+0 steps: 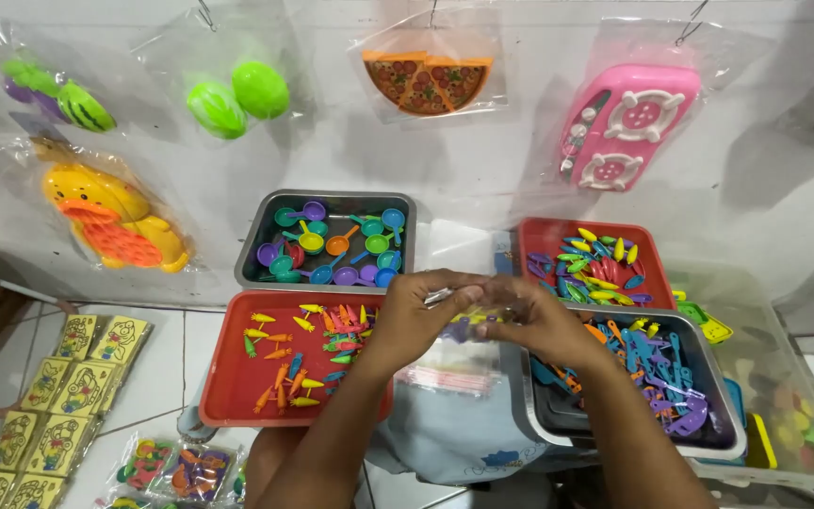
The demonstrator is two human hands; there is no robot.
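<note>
Left hand: your left hand [414, 311] sits at the centre of the frame, fingers curled and pinching the top edge of a small clear plastic zip bag [456, 316].
Right hand: your right hand [531, 319] meets it from the right, fingertips pinching the same bag edge; the two hands are almost touching.
Bag: it hangs between your hands, just above a stack of flat clear zip bags with a red strip [451, 375]; bits of purple and yellow show through it, but the contents are too blurred to tell.
Step in hand: by the look of it, you are holding the bag's mouth, either opening it or pressing it shut; which one cannot be told.
Next move calls for: an even pinch along the strip, I judge, with the bag kept upright so nothing spills.
Lower left of centre: a red rectangular plastic tray [237, 377] with small orange, yellow and pink toy carrots.
Upper centre: a grey metal tray [254, 247] of little coloured toy pans.
Upper right: a second red tray [544, 234] of coloured toy pieces.
Lower right: a grey metal tray of blue and purple toy utensils [720, 401].
</note>
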